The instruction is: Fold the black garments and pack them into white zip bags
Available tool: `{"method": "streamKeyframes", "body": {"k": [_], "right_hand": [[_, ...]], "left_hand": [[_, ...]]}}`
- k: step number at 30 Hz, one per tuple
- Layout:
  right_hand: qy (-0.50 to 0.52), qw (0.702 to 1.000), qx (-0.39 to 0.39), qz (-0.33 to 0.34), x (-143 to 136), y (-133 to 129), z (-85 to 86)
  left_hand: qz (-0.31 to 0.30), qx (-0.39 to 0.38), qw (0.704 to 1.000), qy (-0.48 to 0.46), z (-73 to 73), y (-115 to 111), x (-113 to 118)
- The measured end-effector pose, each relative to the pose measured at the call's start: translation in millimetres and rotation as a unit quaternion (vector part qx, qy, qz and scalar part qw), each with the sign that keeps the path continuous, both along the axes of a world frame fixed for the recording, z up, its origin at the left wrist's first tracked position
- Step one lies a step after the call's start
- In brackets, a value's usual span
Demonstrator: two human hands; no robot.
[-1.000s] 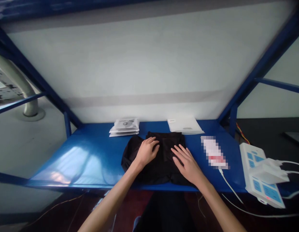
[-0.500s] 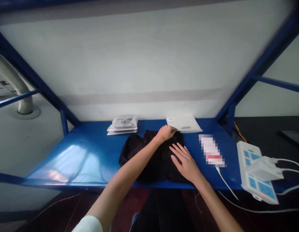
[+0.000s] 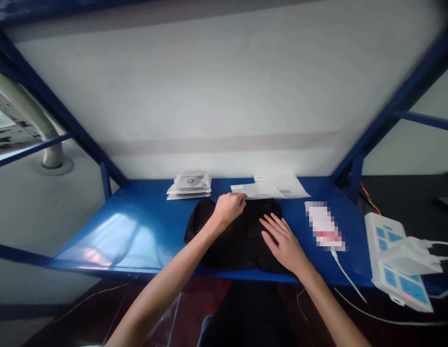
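Note:
A dark, soft cloth item (image 3: 241, 241) lies spread on the blue table (image 3: 137, 226) in front of me. My left hand (image 3: 231, 206) is closed at its back edge, with the fingertips on the near edge of a flat white packet (image 3: 262, 191). Another white packet (image 3: 292, 185) lies partly under that one. My right hand (image 3: 283, 241) rests on the right part of the dark cloth, fingers spread, holding nothing.
A small stack of white packets (image 3: 191, 186) sits at the back left. To the right lie a blurred-out phone (image 3: 325, 226) with a white cable and a power strip (image 3: 397, 260) with plugs. Blue frame bars slope at both sides.
My left hand has moved left, and a white packet now shows pulled out leftward from the other one. My right hand stays on the cloth. The view has shifted slightly.

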State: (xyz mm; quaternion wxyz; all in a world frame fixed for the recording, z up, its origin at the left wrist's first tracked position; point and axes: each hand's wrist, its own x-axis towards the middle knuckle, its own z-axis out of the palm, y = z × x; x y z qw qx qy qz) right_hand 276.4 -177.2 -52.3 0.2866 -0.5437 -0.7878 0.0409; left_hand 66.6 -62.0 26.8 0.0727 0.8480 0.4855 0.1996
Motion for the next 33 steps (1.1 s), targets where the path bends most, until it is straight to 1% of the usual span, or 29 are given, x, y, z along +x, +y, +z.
{"method": "streamKeyframes", "body": {"k": [2,5,7,9,12,15,19,21,25,29,31,33], "right_hand": [[-0.002,1.000,-0.005,-0.002,0.0,-0.3,0.5],[-0.006,1.000,-0.005,-0.001,-0.1,-1.4,2.2],[-0.012,1.000,-0.004,0.003,-0.5,-2.5,3.6],[-0.023,1.000,-0.003,0.006,-1.4,-3.7,4.9],[-0.039,0.999,-0.002,0.006,-3.2,-5.1,6.4],[-0.055,0.998,-0.012,0.004,-3.6,-5.0,8.7],[-0.084,0.995,-0.050,0.025,1.6,-1.4,15.2],[-0.091,0.994,-0.056,0.039,5.7,2.2,18.9],[-0.101,0.993,-0.040,0.049,12.1,12.3,24.2],[-0.107,0.993,-0.007,0.051,13.6,20.1,27.5],[-0.109,0.993,0.007,0.051,13.5,20.9,29.2],[-0.107,0.992,0.006,0.064,14.1,20.1,30.6]], "left_hand": [[0.028,0.025,0.999,0.002,-4.0,-18.8,-25.5],[0.074,0.039,0.996,-0.013,-17.0,-44.4,-55.9],[0.104,0.041,0.993,-0.030,-27.5,-58.6,-68.8],[0.122,0.039,0.991,-0.043,-36.3,-69.4,-75.8],[0.130,0.035,0.990,-0.049,-42.4,-77.8,-77.7],[0.138,0.037,0.989,-0.040,-40.7,-77.8,-74.3],[0.110,0.041,0.993,-0.013,-37.6,-73.5,-68.9],[0.100,0.040,0.994,-0.005,-37.8,-72.2,-66.4],[0.104,0.033,0.994,0.007,-37.2,-72.2,-61.0],[0.106,0.038,0.994,0.006,-35.6,-71.3,-55.5],[0.107,0.044,0.993,-0.006,-37.2,-70.0,-53.7],[0.101,0.044,0.994,-0.016,-40.3,-68.6,-52.9]]}}
